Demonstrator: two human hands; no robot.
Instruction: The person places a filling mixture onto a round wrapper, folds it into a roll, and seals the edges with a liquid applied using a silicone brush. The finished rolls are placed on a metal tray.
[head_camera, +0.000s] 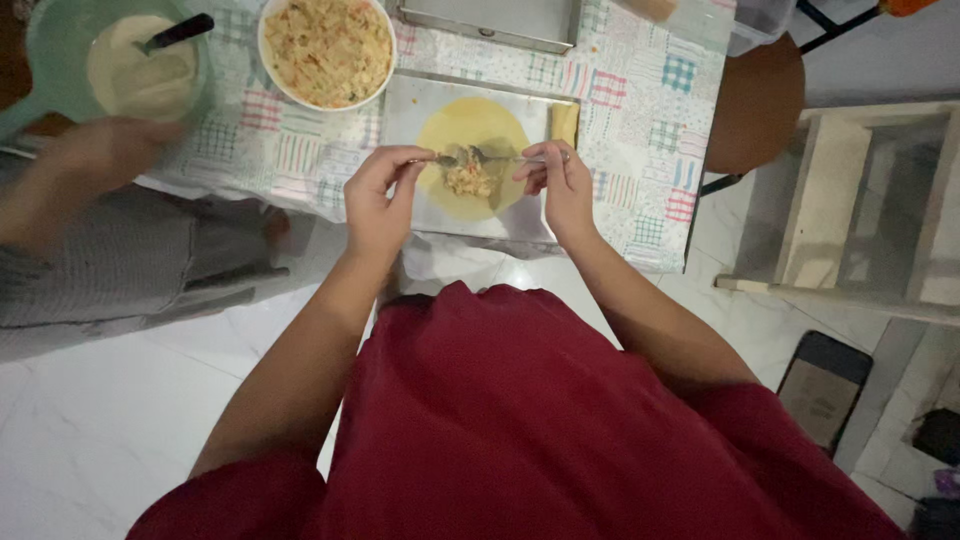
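While the round yellow wrapper lies flat on a metal tray on the patchwork-cloth tabletop, a small mound of filling sits on the wrapper's near half. The left hand pinches a fork at the mound's left side, and the right hand has its fingers closed on a spoon coming in from the right. Beyond the wrapper, up left, there's a white bowl of the same filling. Further left of that, a green bowl of pale batter, with another person's hand right by it. A finished roll rests on the tray's right edge. A second tray sits past it.
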